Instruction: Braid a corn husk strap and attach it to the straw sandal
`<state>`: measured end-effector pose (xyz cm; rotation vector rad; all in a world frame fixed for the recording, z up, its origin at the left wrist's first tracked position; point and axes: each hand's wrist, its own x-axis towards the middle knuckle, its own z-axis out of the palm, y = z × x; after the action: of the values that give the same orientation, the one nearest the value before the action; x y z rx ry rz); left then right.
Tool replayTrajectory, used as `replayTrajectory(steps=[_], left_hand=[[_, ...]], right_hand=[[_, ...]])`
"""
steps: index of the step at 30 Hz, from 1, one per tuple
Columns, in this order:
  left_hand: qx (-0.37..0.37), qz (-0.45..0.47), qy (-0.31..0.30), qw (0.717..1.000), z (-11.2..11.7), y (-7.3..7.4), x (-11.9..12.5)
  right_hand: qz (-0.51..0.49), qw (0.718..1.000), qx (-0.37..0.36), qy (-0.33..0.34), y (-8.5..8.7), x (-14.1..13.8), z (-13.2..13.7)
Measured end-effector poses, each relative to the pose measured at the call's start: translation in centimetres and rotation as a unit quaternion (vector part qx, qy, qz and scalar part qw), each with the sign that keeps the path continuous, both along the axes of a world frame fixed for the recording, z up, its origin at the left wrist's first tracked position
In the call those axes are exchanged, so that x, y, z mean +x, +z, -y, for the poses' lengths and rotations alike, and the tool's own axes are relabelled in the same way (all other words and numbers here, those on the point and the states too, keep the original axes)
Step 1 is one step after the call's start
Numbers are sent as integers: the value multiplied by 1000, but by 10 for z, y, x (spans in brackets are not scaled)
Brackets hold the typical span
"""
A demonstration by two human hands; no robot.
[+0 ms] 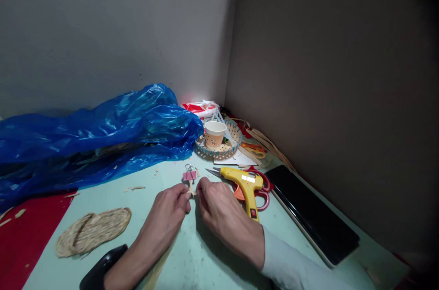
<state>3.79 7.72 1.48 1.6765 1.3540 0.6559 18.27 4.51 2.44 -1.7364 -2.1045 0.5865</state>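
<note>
A pink binder clip (190,175) lies on the pale green table, gripping the top of some pale straw strands (191,188). Just below the clip, my left hand (171,205) pinches these strands from the left with thumb and forefinger. My right hand (217,201) is closed close to the same strands on the right, its fingertips pressed together. Loose straw ends trail under my left wrist toward the front edge. A small woven straw sandal (94,231) rests to the left of my left hand.
A yellow glue gun (245,183) lies over red-handled scissors (263,198), right of my right hand. Farther right is a black flat device (308,212). Behind stand a paper cup (215,134) in a woven basket (224,153) and a blue plastic bag (137,120).
</note>
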Motion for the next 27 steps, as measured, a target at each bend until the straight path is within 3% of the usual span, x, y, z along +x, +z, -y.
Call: replayTrajectory(steps=[5,11,17,23,27], left_hand=[[23,-44,5,999,0,-5,0],[10,-22,2,1000,2,-11,0],[20,-47,1,999,10,-4,0],[36,-83,-5,996,13,3,0],[50,-99,-14,994,12,4,-1]], right_hand=[[-34,999,-24,-4,0,1,1],[-125,992,-32,-5,-10,-2,-9],[-185,980,-35,-58,-16,-7,-16],[-274,958,-68,-44,-18,-7,-17],[-274,958,-68,-57,-19,-7,-18]])
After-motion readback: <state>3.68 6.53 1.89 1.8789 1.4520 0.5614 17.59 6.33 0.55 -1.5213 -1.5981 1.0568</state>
